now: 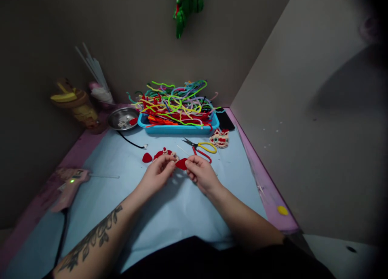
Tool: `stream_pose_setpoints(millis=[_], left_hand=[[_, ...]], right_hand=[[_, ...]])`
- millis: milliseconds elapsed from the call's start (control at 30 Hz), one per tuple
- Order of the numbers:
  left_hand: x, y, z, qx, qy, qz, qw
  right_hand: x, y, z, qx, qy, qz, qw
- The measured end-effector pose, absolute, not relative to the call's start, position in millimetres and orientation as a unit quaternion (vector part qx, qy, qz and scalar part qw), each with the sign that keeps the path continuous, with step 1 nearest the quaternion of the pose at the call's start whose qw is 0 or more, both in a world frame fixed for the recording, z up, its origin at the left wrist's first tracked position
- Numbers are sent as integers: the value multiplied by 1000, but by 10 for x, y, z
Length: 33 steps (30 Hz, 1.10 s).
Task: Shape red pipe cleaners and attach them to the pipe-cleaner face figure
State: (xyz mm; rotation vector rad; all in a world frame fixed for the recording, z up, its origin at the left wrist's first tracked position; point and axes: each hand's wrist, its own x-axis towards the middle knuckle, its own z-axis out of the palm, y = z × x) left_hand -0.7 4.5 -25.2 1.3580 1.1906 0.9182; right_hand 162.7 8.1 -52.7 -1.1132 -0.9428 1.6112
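My right hand (202, 173) pinches a small red leaf-shaped piece (181, 164) between thumb and fingers, its pointed end towards my left hand. My left hand (160, 172) is closed with thumb and forefinger together, at a red-and-cream fuzzy pipe-cleaner figure (165, 152) partly hidden behind its fingers. Whether its fingertips also touch the red piece's tip I cannot tell. Another red piece (147, 157) lies on the blue cloth to the left. Just beyond my right hand are pliers (198, 145) with one yellow and one red handle, their jaws apart.
A blue tray (178, 129) heaped with colourful pipe cleaners stands at the back. Left of it sits a metal bowl (112, 120) with small white bits. A lit glue gun (70, 190) rests at the left. A similar red-and-cream figure (220, 138) and a black phone (226, 121) lie right.
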Motion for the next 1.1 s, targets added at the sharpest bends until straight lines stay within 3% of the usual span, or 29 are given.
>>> stream_pose_setpoints(millis=[300,700,1100], left_hand=[[-23,86,-297,582,512,364,517],[2,74,-261,573,510,345,540],[-17,53,-270,505,502,357,605]], right_hand=[[1614,39,-474,-426,-410,701,400],[1602,42,-454,-472,-404,644,446],[1573,5,-480,-431,-393,683,439]])
